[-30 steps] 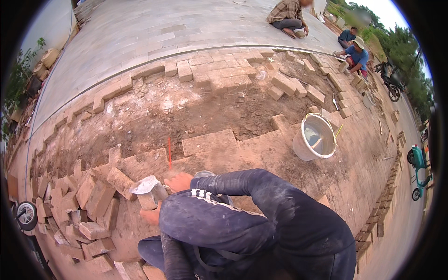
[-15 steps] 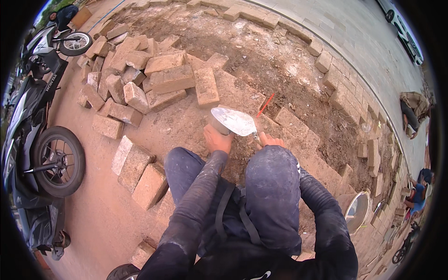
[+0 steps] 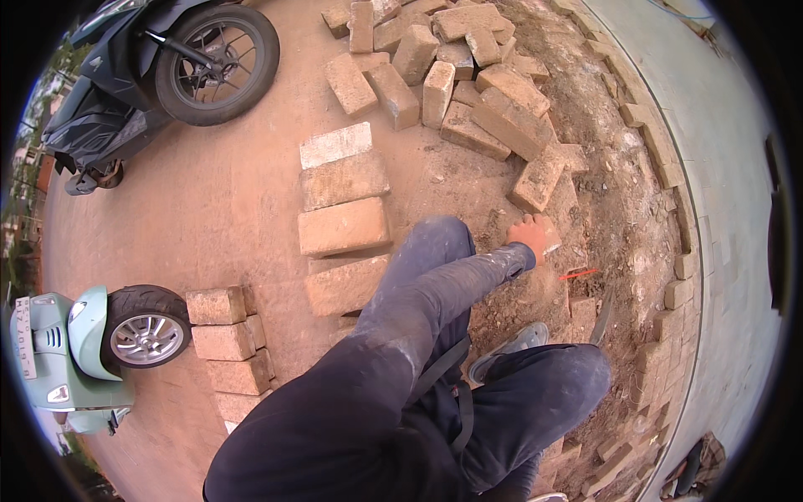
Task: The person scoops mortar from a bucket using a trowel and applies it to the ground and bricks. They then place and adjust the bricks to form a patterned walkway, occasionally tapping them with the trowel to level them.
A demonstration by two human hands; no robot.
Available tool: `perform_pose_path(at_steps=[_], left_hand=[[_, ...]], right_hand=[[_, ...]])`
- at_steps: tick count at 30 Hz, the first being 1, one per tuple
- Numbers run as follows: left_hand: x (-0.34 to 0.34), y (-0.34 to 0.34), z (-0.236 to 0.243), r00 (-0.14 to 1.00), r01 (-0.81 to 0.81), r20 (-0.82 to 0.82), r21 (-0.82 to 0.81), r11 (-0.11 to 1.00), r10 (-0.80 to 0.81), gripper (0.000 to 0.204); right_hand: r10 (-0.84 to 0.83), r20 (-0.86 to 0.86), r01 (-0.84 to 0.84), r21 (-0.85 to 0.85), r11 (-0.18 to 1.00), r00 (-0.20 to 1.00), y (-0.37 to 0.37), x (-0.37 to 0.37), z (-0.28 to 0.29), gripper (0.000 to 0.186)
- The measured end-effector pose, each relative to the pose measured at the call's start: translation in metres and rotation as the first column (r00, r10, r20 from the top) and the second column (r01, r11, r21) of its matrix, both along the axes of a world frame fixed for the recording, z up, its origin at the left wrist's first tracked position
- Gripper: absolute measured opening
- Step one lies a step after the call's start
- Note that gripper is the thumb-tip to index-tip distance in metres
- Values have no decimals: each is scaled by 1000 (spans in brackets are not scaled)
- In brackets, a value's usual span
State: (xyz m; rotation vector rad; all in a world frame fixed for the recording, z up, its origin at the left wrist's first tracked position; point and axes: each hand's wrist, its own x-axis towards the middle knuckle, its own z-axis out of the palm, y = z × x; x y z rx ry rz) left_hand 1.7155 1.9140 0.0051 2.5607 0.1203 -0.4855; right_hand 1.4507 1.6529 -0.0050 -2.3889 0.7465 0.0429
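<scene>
Left hand (image 3: pixel 529 233): I am seeing it stretching out over a pale paver brick (image 3: pixel 548 237) lying on the dirt; fingers are curling down onto the brick, though I cannot tell whether they are gripping it or only resting.
Right hand: I am not finding it now; half a second ago both hands were up at a steel trowel in front of the body, and that trowel is no longer between them.
Trowel (image 3: pixel 602 316): a grey blade is showing at the right knee, partly hidden, so I am not sure of it.
Red line (image 3: pixel 577 274): a thin red-orange strip is lying on the soil just right of the reaching hand.
Brick heap (image 3: pixel 468 75): loose bricks are piling up beyond the hand, nearer the centre than before as the view is swinging.
Laid bricks (image 3: pixel 343 226): a row is running left of the knee.
Scooters: a dark one (image 3: pixel 125 75) and a mint-green one (image 3: pixel 75 351) are standing at left.
</scene>
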Motion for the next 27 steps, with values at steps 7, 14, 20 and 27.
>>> perform_pose_path(at_steps=[7,14,20,27], left_hand=[[70,135,58,965,-238,-133,-94,967,225,113],[94,332,120,859,-470,190,-72,880,475,90],[54,506,107,755,-588,14,-427,687,656,106],[13,613,4,967,-238,152,262,935,203,99]], right_hand=[[-167,-94,177,110,978,981,0,-47,-16,36],[-203,-131,223,155,962,970,6,-58,-24,35],[-243,-157,268,165,949,957,18,-64,-23,33],[-272,-201,304,147,941,941,38,-67,-28,32]])
